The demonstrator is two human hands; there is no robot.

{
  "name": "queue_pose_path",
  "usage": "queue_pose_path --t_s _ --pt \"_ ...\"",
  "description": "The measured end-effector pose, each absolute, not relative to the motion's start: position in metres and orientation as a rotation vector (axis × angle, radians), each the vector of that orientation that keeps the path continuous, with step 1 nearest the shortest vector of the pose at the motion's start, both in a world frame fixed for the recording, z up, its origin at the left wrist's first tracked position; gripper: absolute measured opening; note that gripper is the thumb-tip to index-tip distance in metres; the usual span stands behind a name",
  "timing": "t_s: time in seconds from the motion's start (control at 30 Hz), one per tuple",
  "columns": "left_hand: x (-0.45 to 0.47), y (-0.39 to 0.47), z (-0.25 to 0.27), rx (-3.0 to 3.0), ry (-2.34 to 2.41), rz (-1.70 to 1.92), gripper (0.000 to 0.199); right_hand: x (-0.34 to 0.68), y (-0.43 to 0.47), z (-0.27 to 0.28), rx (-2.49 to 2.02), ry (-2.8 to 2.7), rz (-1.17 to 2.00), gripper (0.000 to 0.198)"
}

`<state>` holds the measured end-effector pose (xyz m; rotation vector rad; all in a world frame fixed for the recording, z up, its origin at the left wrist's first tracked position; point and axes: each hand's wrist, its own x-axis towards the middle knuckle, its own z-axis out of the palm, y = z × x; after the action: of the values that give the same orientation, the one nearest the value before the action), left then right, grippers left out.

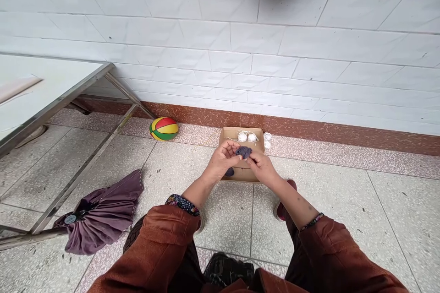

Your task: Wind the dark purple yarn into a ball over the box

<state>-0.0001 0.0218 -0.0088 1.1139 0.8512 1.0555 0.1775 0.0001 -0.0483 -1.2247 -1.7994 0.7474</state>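
We have a small dark bundle of yarn (244, 152) up between our hands, above the cardboard box (225, 133). Our left hand (219, 161) pinches one side with thumb and fingers, and our right hand (261, 166) pinches the other side. It looks soft and very light, so we think a gentle squeeze is enough. It should squash, not break. The strands could slide or come loose, so the fat middle seems the best place to hold, with a few strands caught together. Just below our left hand, a dark ball (229, 172) sits in the box. Past our fingertips, two white yarn balls (247, 136) lie in it with loose thread, which could snag.
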Motion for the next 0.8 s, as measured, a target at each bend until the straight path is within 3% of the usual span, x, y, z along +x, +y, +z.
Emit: queue_pose_path --t_s 0.3,0.53,0.8 --pt "0.000 0.031 -0.026 1.174 1.055 1.053 0.036 0.183 -0.011 -0.013 -0.996 -1.921 0.725 0.020" --pt "-0.001 0.017 -0.009 1.226 0.783 0.732 0.035 0.200 0.010 -0.019 -1.170 -1.684 0.662 0.022" --pt "-0.005 0.026 -0.012 1.047 0.859 1.080 0.034 0.175 -0.003 -0.044 -1.151 -1.897 0.743 0.020"
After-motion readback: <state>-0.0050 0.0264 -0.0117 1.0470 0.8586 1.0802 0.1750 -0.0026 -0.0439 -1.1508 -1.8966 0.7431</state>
